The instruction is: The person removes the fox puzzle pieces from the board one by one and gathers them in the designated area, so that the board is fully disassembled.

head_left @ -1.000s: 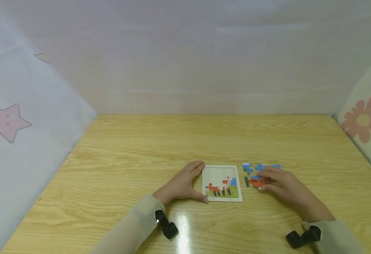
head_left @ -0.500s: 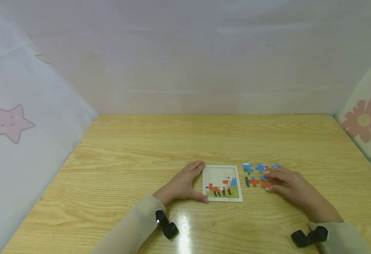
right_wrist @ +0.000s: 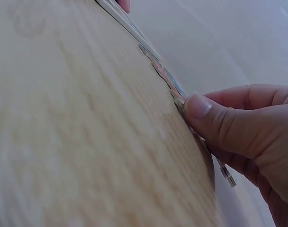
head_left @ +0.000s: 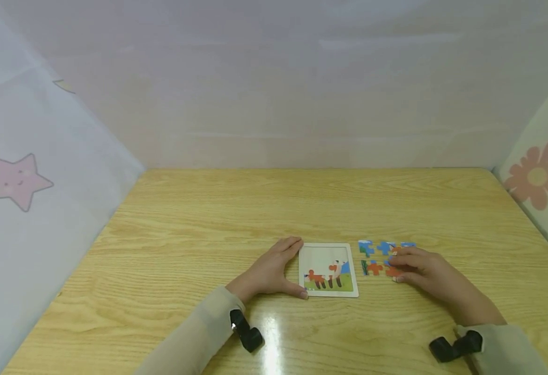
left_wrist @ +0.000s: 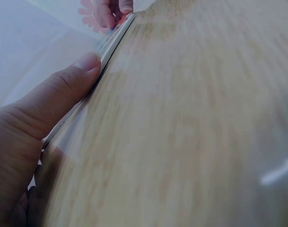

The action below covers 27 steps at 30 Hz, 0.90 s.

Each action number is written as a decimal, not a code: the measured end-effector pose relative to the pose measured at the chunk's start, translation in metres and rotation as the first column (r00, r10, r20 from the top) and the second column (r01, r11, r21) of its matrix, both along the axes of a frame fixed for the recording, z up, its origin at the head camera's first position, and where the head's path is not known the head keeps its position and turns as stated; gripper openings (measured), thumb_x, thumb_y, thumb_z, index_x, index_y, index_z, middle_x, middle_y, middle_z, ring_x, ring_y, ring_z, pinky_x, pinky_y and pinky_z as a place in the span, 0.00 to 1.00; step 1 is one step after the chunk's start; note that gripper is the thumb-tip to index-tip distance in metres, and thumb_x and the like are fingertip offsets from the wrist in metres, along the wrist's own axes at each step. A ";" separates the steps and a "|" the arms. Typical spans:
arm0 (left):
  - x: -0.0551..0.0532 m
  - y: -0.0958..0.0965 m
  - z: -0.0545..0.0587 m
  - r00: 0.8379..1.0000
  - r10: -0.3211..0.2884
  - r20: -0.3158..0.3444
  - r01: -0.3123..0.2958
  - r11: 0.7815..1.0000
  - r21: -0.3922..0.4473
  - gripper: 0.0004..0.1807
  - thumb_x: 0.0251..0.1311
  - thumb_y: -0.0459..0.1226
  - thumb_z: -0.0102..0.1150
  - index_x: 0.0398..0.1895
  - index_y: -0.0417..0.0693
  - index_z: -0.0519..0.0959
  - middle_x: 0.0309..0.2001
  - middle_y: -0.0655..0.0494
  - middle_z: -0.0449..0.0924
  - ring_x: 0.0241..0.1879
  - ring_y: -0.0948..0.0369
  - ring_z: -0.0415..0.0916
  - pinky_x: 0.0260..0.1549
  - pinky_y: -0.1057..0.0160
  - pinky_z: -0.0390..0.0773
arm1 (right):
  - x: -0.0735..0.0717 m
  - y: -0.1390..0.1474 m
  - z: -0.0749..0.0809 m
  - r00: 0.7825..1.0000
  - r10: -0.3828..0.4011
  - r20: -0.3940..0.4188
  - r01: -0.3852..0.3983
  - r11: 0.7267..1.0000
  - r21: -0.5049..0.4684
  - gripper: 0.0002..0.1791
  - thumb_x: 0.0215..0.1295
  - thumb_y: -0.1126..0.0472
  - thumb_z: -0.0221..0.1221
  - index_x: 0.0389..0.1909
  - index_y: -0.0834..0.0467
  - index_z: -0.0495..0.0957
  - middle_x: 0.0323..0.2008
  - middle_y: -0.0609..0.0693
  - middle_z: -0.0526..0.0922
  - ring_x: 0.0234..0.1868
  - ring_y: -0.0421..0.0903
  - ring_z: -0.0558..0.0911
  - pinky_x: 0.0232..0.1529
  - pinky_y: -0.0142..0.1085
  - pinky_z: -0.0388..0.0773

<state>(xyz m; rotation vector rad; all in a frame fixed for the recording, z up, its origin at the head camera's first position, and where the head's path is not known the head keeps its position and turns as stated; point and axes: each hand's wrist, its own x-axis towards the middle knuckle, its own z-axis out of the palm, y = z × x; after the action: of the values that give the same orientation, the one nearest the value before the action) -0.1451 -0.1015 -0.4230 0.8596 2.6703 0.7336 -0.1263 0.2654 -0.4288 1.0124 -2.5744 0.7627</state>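
Observation:
My left hand (head_left: 274, 268) holds the left side of a square white puzzle tray (head_left: 327, 244), with the thumb at its near left corner and the fingers at its far left corner. The lower part of the tray is filled with a fox picture; its upper part is bare. To the right, my right hand (head_left: 430, 273) pinches an orange and blue puzzle piece (head_left: 392, 272) among the loose ones, the thumb on its near edge. In the right wrist view, the thumb and index finger close on a flat piece low over the table; the hand hides part of it.
Between the tray and my right hand lie several loose puzzle pieces, among them a blue corner piece (head_left: 365, 248) and an orange and green piece (head_left: 373, 269). The wooden table (head_left: 236, 208) runs back to a pale cloth backdrop (head_left: 274, 104).
My right hand has moved right from the orange and green piece to the piece beside it, uncovering more loose pieces. My left hand and the tray stay in place.

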 end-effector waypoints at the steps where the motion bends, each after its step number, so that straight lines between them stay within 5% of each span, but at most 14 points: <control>1: 0.000 0.000 0.000 1.000 0.000 0.000 0.000 1.000 -0.001 0.63 0.34 0.62 0.70 0.72 0.44 0.51 0.72 0.55 0.48 0.71 0.53 0.43 0.67 0.53 0.52 | 0.000 0.000 0.000 1.000 0.004 -0.003 -0.004 1.000 0.007 0.19 0.37 0.65 0.72 0.37 0.56 0.84 0.41 0.52 0.82 0.44 0.46 0.80 0.52 0.11 0.57; 11: 0.000 0.000 0.000 1.000 0.001 -0.003 -0.001 1.000 -0.006 0.64 0.34 0.62 0.71 0.72 0.44 0.51 0.72 0.55 0.49 0.71 0.54 0.43 0.67 0.54 0.52 | 0.000 0.000 0.006 0.998 0.047 -0.028 -0.045 0.995 0.088 0.19 0.38 0.66 0.71 0.37 0.56 0.84 0.40 0.50 0.82 0.40 0.49 0.80 0.41 0.23 0.75; 18: -0.001 0.001 0.000 1.000 0.006 -0.011 -0.006 1.000 -0.016 0.64 0.33 0.62 0.71 0.72 0.44 0.51 0.72 0.55 0.49 0.72 0.55 0.42 0.68 0.55 0.51 | -0.001 0.000 0.008 0.997 0.064 -0.043 -0.060 0.994 0.095 0.19 0.39 0.67 0.70 0.37 0.57 0.84 0.40 0.49 0.82 0.39 0.49 0.80 0.39 0.25 0.76; 22: -0.001 0.001 -0.001 1.000 0.005 -0.011 -0.005 1.000 -0.019 0.64 0.33 0.62 0.70 0.72 0.44 0.51 0.72 0.56 0.49 0.72 0.56 0.43 0.68 0.56 0.51 | 0.000 0.000 0.008 0.999 0.043 -0.024 -0.040 0.994 0.103 0.19 0.40 0.65 0.70 0.38 0.55 0.84 0.40 0.49 0.82 0.41 0.49 0.80 0.41 0.26 0.76; 27: 0.000 0.000 -0.001 1.000 0.002 -0.014 -0.002 1.000 -0.012 0.64 0.33 0.63 0.70 0.72 0.44 0.51 0.72 0.56 0.49 0.71 0.55 0.43 0.67 0.55 0.52 | 0.004 -0.002 0.014 0.998 -0.042 0.052 0.037 0.995 0.096 0.18 0.45 0.63 0.69 0.41 0.54 0.83 0.41 0.47 0.83 0.43 0.51 0.81 0.43 0.40 0.79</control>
<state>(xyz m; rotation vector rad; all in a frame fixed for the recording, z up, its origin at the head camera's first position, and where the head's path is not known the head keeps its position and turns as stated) -0.1450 -0.1016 -0.4237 0.8621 2.6858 0.7139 -0.1226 0.2629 -0.4151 0.9773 -2.6921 0.6718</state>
